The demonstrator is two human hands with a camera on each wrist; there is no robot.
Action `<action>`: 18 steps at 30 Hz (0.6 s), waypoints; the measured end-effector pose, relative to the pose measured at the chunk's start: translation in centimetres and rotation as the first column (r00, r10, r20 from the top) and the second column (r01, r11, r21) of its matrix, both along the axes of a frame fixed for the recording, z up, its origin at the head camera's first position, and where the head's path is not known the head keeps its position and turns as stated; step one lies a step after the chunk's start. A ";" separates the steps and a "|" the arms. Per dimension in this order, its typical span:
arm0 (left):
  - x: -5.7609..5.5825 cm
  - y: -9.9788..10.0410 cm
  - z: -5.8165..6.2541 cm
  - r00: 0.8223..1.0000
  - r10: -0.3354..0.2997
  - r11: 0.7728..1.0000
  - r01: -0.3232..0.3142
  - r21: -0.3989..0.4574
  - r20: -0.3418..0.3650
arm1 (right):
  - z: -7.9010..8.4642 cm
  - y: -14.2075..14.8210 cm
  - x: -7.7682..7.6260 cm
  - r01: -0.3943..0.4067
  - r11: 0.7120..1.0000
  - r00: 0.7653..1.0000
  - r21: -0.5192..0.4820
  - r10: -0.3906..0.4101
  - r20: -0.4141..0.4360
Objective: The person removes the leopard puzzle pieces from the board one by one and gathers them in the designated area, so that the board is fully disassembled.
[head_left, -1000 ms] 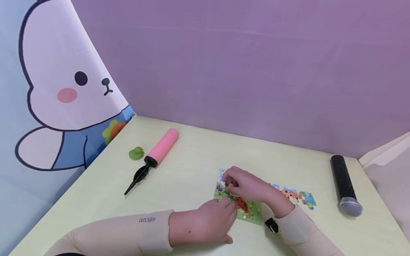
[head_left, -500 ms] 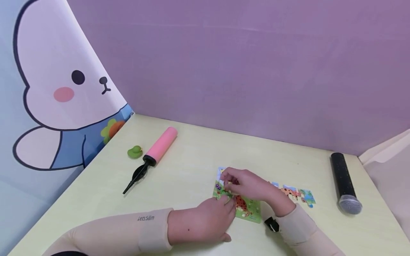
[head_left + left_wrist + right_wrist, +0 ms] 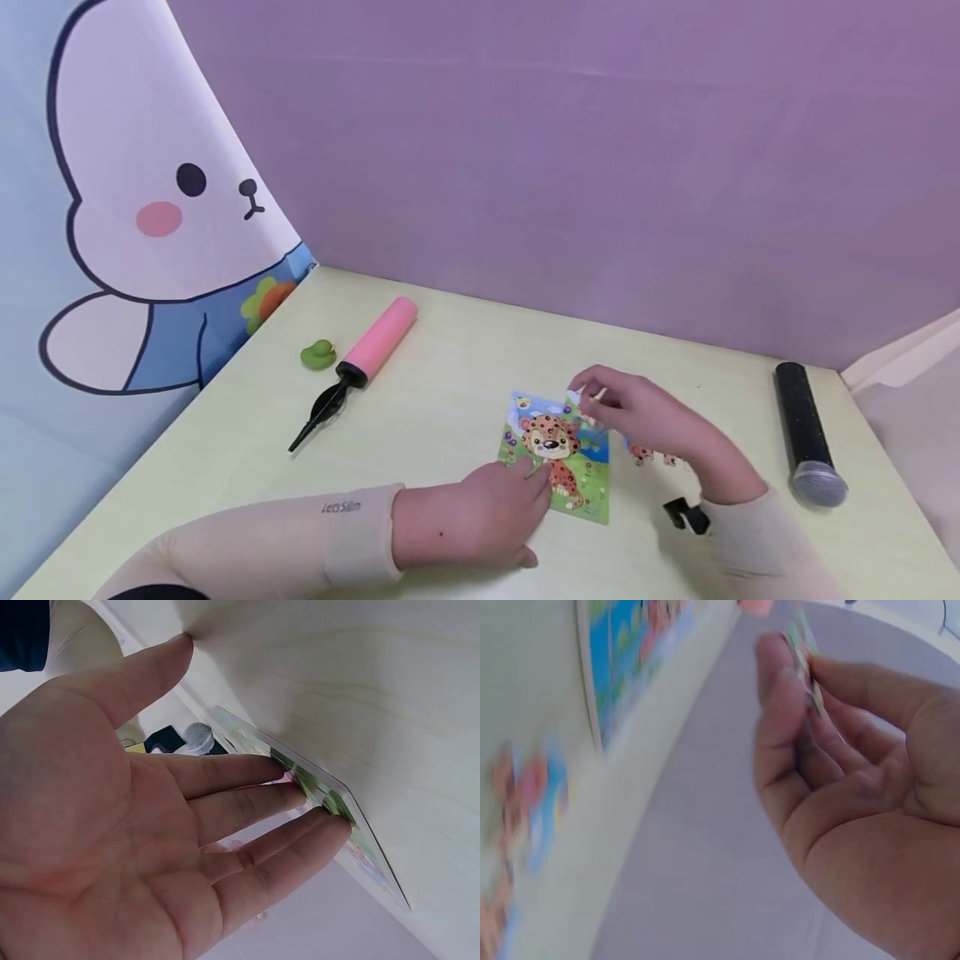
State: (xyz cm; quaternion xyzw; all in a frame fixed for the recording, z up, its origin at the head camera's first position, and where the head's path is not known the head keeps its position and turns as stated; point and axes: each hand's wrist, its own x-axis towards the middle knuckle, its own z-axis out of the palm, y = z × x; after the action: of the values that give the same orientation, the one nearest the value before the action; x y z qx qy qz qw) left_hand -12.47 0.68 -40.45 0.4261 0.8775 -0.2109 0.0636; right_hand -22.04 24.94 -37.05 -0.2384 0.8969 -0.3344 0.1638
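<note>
A jigsaw puzzle with a cartoon leopard lies near the front middle of the table. My left hand rests on its lower left part, fingers extended; in the left wrist view these fingertips touch the puzzle while the thumb is on the tabletop. Over the puzzle's upper right corner, my right hand pinches a puzzle piece between thumb and fingers. The right wrist view shows that piece edge-on, raised above the table. Several loose puzzle pieces lie to the right, partly hidden by the right forearm in the head view.
At the right stands no wall of things but a black microphone lying with its silver head toward me. A pink hand pump with a black nozzle lies at the left beside a green toy duck. A purple backdrop closes the far side.
My right hand has moved right and up from the puzzle's middle, uncovering the leopard's face, and now has a piece pinched at the upper right corner. The left hand stays in place.
</note>
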 end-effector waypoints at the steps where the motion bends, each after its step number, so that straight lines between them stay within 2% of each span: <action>1: 0.0 0.0 0.0 1.000 0.000 1.000 0.000 0.002 0.006 | 0.3 0.7 0.2 0.005 1.000 1.000 0.022 -0.005 0.004; 5: -0.2 0.1 0.0 0.999 0.006 1.000 -0.006 0.006 0.033 | 0.6 3.1 1.0 0.011 0.997 0.998 0.075 -0.016 0.064; 13: -0.2 -0.1 0.0 0.999 0.005 1.000 -0.006 0.012 0.052 | -1.3 6.0 2.6 0.031 0.998 0.976 0.049 -0.040 0.216; 18: -0.2 -0.1 0.1 0.999 -0.005 1.000 0.004 0.014 0.042 | -2.0 6.9 3.1 0.026 0.999 0.972 0.027 -0.032 0.234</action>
State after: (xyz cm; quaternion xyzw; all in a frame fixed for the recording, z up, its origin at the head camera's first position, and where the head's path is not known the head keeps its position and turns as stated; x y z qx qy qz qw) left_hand -12.68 0.58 -40.39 0.4330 0.8764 -0.1958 0.0787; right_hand -18.94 31.83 -39.01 -0.1822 0.8786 -0.3518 0.2666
